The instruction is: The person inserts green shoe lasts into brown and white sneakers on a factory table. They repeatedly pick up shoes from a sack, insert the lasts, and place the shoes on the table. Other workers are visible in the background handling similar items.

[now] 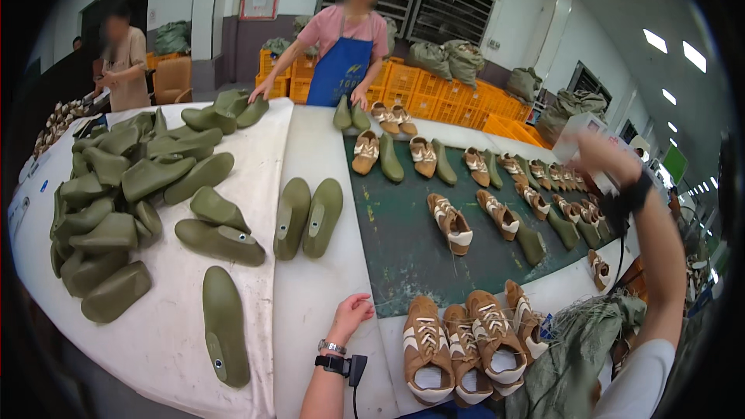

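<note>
My left hand, with fingers loosely bent and holding nothing, is over the white tabletop just left of the green mat. My right hand is raised at the far right, smeared by motion; its fingers cannot be made out. Below it, brown-and-white sneakers and green shoe lasts stand in rows on the mat. A pair of green lasts lies ahead of my left hand. To its right, several laced sneakers crowd the near edge. A single last lies to its left.
A big heap of green lasts covers the left of the white table. Across the table a person in a blue apron touches lasts with both hands. Orange crates line the wall. A green sack bulges at the near right.
</note>
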Demonstrator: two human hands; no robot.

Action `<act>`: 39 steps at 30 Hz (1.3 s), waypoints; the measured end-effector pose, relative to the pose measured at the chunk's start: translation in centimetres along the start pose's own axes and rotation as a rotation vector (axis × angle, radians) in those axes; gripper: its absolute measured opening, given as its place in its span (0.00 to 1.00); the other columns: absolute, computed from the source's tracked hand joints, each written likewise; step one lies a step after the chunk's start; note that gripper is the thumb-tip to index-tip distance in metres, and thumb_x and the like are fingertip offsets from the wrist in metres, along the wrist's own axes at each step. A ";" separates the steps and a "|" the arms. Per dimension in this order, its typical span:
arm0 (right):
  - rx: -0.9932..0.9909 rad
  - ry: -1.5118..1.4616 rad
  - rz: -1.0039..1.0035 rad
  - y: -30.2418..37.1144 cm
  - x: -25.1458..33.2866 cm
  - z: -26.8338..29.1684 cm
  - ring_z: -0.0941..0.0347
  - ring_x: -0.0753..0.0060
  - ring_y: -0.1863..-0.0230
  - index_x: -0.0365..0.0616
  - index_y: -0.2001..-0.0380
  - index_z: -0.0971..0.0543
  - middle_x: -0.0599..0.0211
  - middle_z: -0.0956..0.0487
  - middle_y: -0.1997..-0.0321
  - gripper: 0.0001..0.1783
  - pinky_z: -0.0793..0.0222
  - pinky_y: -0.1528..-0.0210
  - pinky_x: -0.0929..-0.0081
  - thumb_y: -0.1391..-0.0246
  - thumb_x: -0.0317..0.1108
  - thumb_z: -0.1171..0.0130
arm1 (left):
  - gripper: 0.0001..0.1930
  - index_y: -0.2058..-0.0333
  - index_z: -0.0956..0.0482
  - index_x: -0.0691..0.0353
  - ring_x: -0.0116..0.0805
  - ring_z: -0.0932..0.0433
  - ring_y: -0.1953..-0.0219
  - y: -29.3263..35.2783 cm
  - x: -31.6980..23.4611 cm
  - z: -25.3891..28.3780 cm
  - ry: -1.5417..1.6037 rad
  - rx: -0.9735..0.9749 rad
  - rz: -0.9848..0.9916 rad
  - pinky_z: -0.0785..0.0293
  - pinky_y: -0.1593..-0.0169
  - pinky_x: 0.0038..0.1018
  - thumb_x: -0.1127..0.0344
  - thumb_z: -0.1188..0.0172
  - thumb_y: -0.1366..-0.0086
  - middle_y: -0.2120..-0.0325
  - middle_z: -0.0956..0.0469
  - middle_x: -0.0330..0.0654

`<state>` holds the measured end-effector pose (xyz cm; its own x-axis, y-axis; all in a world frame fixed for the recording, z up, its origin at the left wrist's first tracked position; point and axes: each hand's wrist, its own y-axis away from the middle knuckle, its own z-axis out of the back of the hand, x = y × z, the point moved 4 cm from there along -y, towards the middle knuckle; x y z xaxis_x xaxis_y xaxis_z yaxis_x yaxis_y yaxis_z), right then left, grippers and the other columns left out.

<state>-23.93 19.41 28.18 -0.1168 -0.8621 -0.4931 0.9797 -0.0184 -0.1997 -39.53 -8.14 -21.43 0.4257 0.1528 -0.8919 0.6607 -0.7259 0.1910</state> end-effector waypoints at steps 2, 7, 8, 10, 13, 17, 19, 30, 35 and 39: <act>-0.098 -0.416 -0.164 -9.8 1.2 4.2 0.27 0.74 0.74 0.41 0.58 0.23 0.66 0.22 0.74 0.16 0.28 0.69 0.74 0.46 0.39 0.44 | 0.14 0.51 0.29 0.70 0.27 0.22 0.63 0.1 0.0 0.0 0.003 -0.003 0.013 0.21 0.57 0.23 0.71 0.48 0.35 0.65 0.23 0.42; -0.101 -0.916 -0.113 -23.5 13.9 -0.1 0.26 0.78 0.71 0.43 0.54 0.24 0.70 0.22 0.67 0.18 0.26 0.68 0.77 0.44 0.41 0.46 | 0.15 0.50 0.29 0.70 0.27 0.22 0.63 -0.2 0.3 -0.1 0.008 0.009 0.024 0.22 0.56 0.23 0.70 0.47 0.35 0.64 0.24 0.41; 0.014 -0.865 -0.012 -24.5 17.7 -3.4 0.25 0.76 0.71 0.45 0.52 0.25 0.67 0.21 0.67 0.20 0.24 0.68 0.76 0.44 0.44 0.45 | 0.15 0.50 0.29 0.69 0.27 0.23 0.63 -0.3 0.4 -0.1 0.000 0.017 0.049 0.22 0.56 0.23 0.70 0.47 0.35 0.65 0.24 0.41; 0.366 -0.889 0.009 -25.4 24.7 -10.7 0.25 0.72 0.74 0.47 0.45 0.31 0.63 0.21 0.69 0.27 0.24 0.72 0.74 0.44 0.49 0.46 | 0.16 0.50 0.29 0.69 0.26 0.23 0.62 -0.4 0.3 0.1 -0.003 0.026 0.048 0.23 0.56 0.22 0.70 0.47 0.35 0.65 0.24 0.40; 0.585 -0.977 -0.137 -25.2 32.9 -19.7 0.27 0.67 0.83 0.44 0.37 0.41 0.56 0.21 0.68 0.36 0.26 0.79 0.71 0.43 0.52 0.49 | 0.15 0.50 0.29 0.68 0.26 0.23 0.63 -0.3 -0.3 0.9 -0.002 -0.033 0.010 0.23 0.57 0.22 0.69 0.46 0.35 0.65 0.24 0.39; 0.480 -0.869 -0.159 -24.3 39.6 -26.0 0.24 0.49 0.56 0.44 0.40 0.37 0.51 0.21 0.57 0.35 0.28 0.55 0.59 0.48 0.47 0.44 | 0.15 0.51 0.28 0.67 0.26 0.23 0.63 0.1 -1.1 1.7 -0.015 -0.153 0.021 0.23 0.57 0.23 0.69 0.46 0.35 0.66 0.23 0.39; 0.397 -0.875 -0.216 -23.6 40.3 -27.7 0.26 0.48 0.52 0.47 0.44 0.35 0.51 0.21 0.57 0.29 0.30 0.51 0.57 0.50 0.41 0.45 | 0.15 0.51 0.28 0.67 0.27 0.23 0.63 0.2 -1.2 1.7 -0.018 -0.179 0.021 0.23 0.57 0.23 0.69 0.46 0.35 0.66 0.23 0.40; 0.548 -2.601 -1.072 -11.8 20.4 -24.4 0.54 0.90 0.90 0.54 0.80 0.33 0.81 0.40 0.86 0.12 0.62 0.91 0.88 0.46 0.43 0.49 | 0.14 0.52 0.29 0.68 0.29 0.22 0.64 0.4 -1.5 2.0 0.081 -0.173 -0.017 0.21 0.58 0.24 0.71 0.47 0.35 0.65 0.23 0.43; 0.037 -2.204 -0.933 0.4 6.6 -22.2 0.53 0.89 0.89 0.59 0.71 0.30 0.83 0.39 0.83 0.07 0.61 0.90 0.89 0.45 0.43 0.44 | 0.13 0.52 0.30 0.68 0.30 0.21 0.65 0.8 -1.9 1.9 0.053 -0.220 -0.017 0.21 0.60 0.23 0.71 0.48 0.35 0.67 0.22 0.44; 0.040 -1.590 -0.815 7.3 -1.7 -25.2 0.40 0.81 0.80 0.55 0.65 0.29 0.76 0.33 0.78 0.07 0.46 0.82 0.80 0.46 0.40 0.46 | 0.13 0.53 0.29 0.68 0.30 0.21 0.67 1.1 -2.2 1.4 -0.009 -0.301 -0.016 0.21 0.63 0.23 0.71 0.49 0.35 0.68 0.22 0.43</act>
<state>-20.69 33.52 6.19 -0.2954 -0.2411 0.9245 0.7665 -0.6374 0.0787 -40.64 -10.21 -19.89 0.4088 0.1555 -0.8993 0.8217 -0.4914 0.2885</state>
